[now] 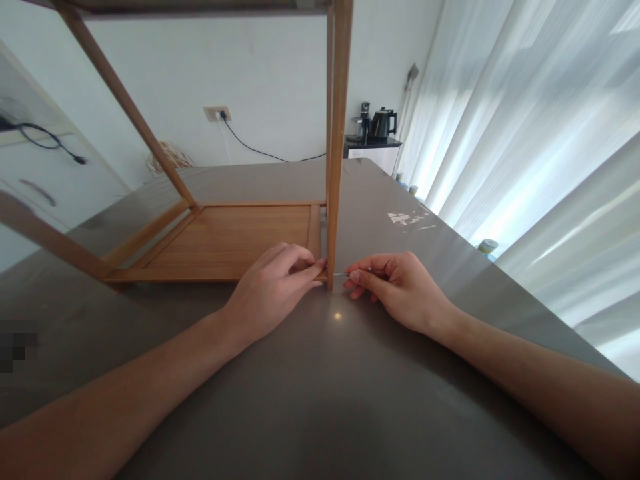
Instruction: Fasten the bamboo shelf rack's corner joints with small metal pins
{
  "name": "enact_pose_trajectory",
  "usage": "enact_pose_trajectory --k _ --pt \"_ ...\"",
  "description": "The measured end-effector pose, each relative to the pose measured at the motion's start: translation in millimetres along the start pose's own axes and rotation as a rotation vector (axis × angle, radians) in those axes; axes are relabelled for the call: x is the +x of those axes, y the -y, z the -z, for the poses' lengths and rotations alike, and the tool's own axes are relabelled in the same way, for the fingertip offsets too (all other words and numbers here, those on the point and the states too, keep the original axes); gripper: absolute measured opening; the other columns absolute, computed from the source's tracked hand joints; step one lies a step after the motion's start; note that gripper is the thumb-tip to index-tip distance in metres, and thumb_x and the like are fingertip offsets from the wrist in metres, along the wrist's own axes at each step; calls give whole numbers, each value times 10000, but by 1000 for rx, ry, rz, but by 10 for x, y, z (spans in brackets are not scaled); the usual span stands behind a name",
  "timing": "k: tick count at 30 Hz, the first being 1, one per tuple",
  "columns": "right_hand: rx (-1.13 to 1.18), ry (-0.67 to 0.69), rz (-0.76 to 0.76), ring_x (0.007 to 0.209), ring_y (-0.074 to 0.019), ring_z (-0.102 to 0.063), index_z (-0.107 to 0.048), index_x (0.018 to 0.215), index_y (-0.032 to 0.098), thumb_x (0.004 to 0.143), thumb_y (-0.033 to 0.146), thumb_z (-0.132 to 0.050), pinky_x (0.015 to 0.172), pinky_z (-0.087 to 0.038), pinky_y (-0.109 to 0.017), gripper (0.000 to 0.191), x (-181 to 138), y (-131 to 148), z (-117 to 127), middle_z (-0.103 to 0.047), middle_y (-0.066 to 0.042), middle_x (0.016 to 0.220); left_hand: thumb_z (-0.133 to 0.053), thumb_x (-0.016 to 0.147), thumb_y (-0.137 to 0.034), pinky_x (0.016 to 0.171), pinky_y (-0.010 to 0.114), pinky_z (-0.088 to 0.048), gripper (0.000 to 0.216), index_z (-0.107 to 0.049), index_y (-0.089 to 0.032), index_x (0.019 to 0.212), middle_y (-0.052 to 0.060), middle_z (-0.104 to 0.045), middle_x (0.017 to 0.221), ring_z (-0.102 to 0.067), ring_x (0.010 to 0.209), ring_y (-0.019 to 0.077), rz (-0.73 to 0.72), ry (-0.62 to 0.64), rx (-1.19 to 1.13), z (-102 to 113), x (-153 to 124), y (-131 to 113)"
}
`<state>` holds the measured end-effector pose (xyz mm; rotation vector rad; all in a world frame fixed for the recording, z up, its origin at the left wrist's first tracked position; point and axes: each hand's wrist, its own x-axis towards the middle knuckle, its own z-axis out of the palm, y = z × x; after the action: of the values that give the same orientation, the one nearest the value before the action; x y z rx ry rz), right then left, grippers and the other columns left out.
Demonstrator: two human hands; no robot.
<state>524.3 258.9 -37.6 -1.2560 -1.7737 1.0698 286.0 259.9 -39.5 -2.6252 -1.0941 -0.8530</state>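
A wooden shelf frame (pixel 334 133) stands on the grey table, with a slatted-looking bottom panel (pixel 240 233) low between its legs. My left hand (pixel 273 283) is closed at the panel's near right corner, its thumb and fingers pinching the bottom rail beside the upright leg. Just right of that leg, my right hand (pixel 400 287) is closed in a pinch on a thin metal rod (pixel 341 274). The rod points left and its tip meets the leg near the foot. Its other end is hidden in my fingers, so its exact kind does not show.
The grey table (pixel 320 387) has a worn white patch (pixel 410 219) at the right. Behind it, a black kettle (pixel 383 123) stands on a small cabinet. A cord runs from the wall socket (pixel 217 114). White curtains (pixel 525 133) hang along the right edge.
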Motion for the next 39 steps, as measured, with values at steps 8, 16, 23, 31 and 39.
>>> enact_pose_trajectory --k 8,16,23,31,39 --pt "-133 -52 52 672 -159 -702 -777 897 194 887 285 -629 638 -514 -245 174 -22 37 -24 -761 -20 722 -574 958 -264 848 353 -500 154 -714 -204 980 64 -635 1011 -568 952 197 17 8 -38 -40 9 2" --pt "-416 -89 206 627 -133 -615 -783 910 245 889 264 -617 619 -430 -254 169 -59 65 18 -745 24 743 -647 871 -376 932 402 -483 359 -598 -192 1175 75 -612 1093 -573 1059 249 143 7 -91 14 73 -141" --pt "-471 -80 286 681 -141 -636 -735 897 208 897 221 -609 655 -406 -247 126 -35 68 34 -752 4 794 -656 860 -459 816 359 -481 349 -530 -210 1069 24 -612 977 -607 934 218 316 -9 -29 -33 189 -243" --pt "-549 -76 380 815 -197 -685 -729 930 198 931 198 -533 736 -425 -265 196 13 5 8 -765 -56 885 -658 831 -401 734 336 -485 244 -507 -217 885 30 -516 998 -593 871 201 339 34 109 -50 210 -295" --pt "-409 -44 255 659 -149 -634 -732 713 190 851 139 -555 630 -408 -242 230 29 99 12 -731 -20 698 -676 776 -331 759 340 -500 237 -499 -223 889 27 -530 982 -588 909 215 343 37 115 -95 208 -340"
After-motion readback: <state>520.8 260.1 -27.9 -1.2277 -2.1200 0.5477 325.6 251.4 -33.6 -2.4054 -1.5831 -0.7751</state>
